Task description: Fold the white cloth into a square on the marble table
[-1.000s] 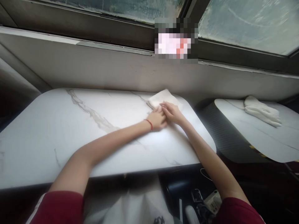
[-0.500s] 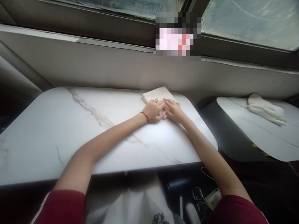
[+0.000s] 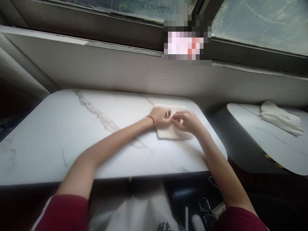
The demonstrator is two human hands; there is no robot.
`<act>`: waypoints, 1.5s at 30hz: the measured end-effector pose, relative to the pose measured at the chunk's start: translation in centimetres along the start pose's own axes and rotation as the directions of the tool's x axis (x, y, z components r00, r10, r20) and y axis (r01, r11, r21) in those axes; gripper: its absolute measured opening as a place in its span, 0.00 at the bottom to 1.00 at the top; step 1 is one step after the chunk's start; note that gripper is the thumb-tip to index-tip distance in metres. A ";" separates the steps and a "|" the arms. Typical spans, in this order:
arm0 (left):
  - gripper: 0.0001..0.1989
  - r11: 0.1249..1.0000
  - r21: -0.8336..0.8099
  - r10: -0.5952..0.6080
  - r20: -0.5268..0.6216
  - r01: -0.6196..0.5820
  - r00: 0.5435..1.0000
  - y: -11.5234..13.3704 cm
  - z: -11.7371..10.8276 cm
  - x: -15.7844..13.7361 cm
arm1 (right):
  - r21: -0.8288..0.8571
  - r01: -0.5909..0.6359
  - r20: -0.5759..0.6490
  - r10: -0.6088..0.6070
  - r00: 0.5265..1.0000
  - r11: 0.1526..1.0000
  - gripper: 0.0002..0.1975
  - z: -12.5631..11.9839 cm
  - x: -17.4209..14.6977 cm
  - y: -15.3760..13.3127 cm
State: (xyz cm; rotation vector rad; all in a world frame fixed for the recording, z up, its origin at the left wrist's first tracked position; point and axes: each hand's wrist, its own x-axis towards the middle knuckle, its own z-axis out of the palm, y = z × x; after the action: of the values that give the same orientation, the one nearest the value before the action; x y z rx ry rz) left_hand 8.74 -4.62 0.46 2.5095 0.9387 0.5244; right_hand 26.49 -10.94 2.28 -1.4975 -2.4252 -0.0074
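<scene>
A cream folded cloth (image 3: 174, 134) lies flat on the near white table, partly covered by both my hands. My left hand (image 3: 161, 115), with a red string bracelet (image 3: 151, 120) at the wrist, rests over its left half, thumb and forefinger curled into a pinch. From the right, my right hand (image 3: 187, 121) makes a similar pinch, its fingertips close against those of the left hand. Both pinches meet over the middle of the cloth and seem to have hold of its surface, though the fingertips hide the exact grip.
The white marbled table (image 3: 120, 112) has rounded corners and stands against a wall under windows. On a second table (image 3: 269, 141) to the right lies a crumpled cream fabric item (image 3: 281, 117), like a glove. Dark clutter (image 3: 207, 208) sits below the table edge.
The cloth has been turned and pulled nearer to me, and it lies flatter. My fingers have gone from resting loosely on it to pinching. The view has shifted slightly.
</scene>
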 end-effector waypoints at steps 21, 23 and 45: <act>0.10 0.778 -0.486 -0.103 0.527 0.398 0.844 -3.2 -3.8 1.6 | 0.148 0.053 -0.113 -0.036 0.993 0.988 0.15 0.8 -0.4 -0.3; 0.09 0.820 -0.462 -0.130 0.424 0.338 0.896 -4.3 -4.2 1.7 | 0.121 0.096 -0.144 -0.078 0.987 0.988 0.17 1.8 -0.1 0.2; 0.16 0.857 0.486 -0.122 -0.131 0.171 0.984 -4.7 -3.6 0.5 | 0.043 0.075 -0.082 -0.071 0.994 0.996 0.23 5.1 1.1 0.2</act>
State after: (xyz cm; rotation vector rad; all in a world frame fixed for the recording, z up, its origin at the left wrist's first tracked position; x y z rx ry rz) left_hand 4.86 -0.19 1.24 2.8410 1.4477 0.3935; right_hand 25.02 -9.08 -2.38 -1.3618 -2.3984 -0.0270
